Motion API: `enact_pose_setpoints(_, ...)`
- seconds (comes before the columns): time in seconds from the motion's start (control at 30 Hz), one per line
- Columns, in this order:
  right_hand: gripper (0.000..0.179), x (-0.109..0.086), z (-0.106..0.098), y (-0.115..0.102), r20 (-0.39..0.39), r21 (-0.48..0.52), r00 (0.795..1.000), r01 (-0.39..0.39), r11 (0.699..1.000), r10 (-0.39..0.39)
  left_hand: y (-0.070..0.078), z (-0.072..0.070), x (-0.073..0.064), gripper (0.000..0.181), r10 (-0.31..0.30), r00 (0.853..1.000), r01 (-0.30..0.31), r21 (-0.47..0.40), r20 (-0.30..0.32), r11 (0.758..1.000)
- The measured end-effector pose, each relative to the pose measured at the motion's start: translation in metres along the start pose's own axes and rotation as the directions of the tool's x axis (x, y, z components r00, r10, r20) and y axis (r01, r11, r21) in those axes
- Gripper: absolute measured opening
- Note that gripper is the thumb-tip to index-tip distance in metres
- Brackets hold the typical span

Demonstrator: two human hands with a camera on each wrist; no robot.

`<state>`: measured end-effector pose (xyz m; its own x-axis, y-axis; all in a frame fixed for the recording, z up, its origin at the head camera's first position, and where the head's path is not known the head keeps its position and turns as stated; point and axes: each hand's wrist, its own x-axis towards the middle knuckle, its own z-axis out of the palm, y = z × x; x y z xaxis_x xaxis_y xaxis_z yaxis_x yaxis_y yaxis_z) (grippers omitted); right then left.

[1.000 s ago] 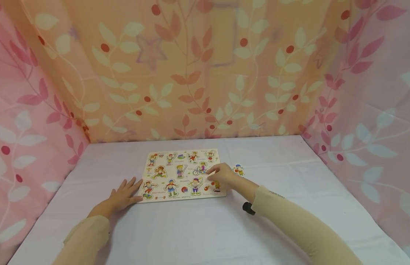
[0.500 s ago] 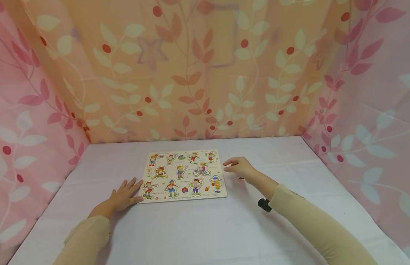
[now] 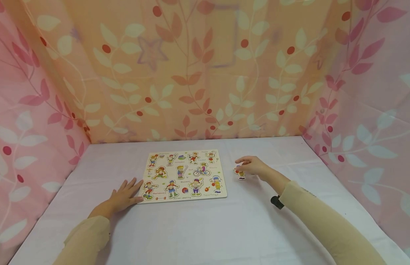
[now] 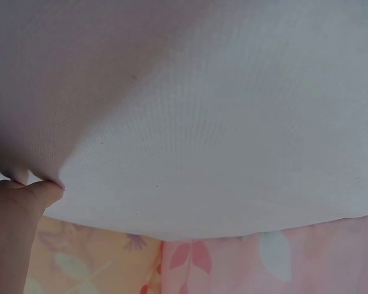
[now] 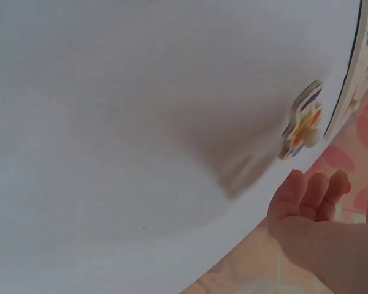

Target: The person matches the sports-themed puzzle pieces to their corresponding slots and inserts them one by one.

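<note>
A wooden knob puzzle board (image 3: 170, 171) with several sports figures lies flat on the white cloth. My left hand (image 3: 124, 195) rests at its left edge, fingers spread and straight, thumb at the near corner. Right of the board lies a loose puzzle piece (image 3: 241, 174), a figure in a blue cap, partly covered in the head view by my right hand (image 3: 254, 166). In the right wrist view the piece (image 5: 303, 125) shows its round knob, just beyond my bent fingers (image 5: 288, 193), which hold nothing. Only part of the left hand (image 4: 18, 202) appears in the left wrist view.
White cloth (image 3: 191, 232) covers the table. Floral curtains stand behind it (image 3: 198, 73) and along the left side (image 3: 26, 129) and right side (image 3: 373, 129). A small black device (image 3: 277, 201) sits at the right wrist.
My right hand has moved right, from over the board's right side to the loose piece. The figure at the board's near right corner is uncovered. The left hand has stayed put.
</note>
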<state>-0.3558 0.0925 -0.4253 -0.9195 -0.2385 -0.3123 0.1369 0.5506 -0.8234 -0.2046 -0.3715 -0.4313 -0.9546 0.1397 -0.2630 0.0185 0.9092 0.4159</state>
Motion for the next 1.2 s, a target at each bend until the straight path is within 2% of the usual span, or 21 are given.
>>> enact_pose_setpoints(0.33,0.044,0.017,-0.021,0.03,0.119,-0.007,0.993,-0.003,1.0,0.004,0.002,0.002,0.004,0.08,0.02,1.0,-0.02,0.016,-0.002,1.0)
enact_pose_setpoints(0.57,0.04,0.024,-0.022,0.028,0.154,-0.055,0.988,-0.003,0.998,0.012,-0.001,0.0,0.003,0.081,0.018,1.0,-0.018,0.008,-0.007,1.0)
enact_pose_setpoints(0.7,0.037,0.025,-0.017,0.023,0.132,-0.073,0.989,-0.053,0.996,0.062,-0.002,0.0,0.001,0.081,0.014,1.0,-0.014,-0.008,-0.001,1.0)
enact_pose_setpoints(0.8,0.035,0.026,-0.014,0.022,0.111,-0.099,0.992,-0.055,0.994,0.066,-0.001,0.0,0.001,0.081,0.015,1.0,-0.015,-0.019,0.002,1.0)
enact_pose_setpoints(1.07,0.021,0.028,-0.005,0.023,0.042,-0.138,0.999,0.008,0.99,-0.002,0.002,-0.003,-0.002,0.079,0.017,1.0,-0.017,-0.022,0.001,1.0)
enact_pose_setpoints(1.2,0.016,0.029,-0.001,0.023,0.009,-0.13,1.0,-0.003,0.992,0.005,0.0,-0.001,-0.002,0.079,0.022,1.0,-0.022,-0.026,-0.002,0.999)
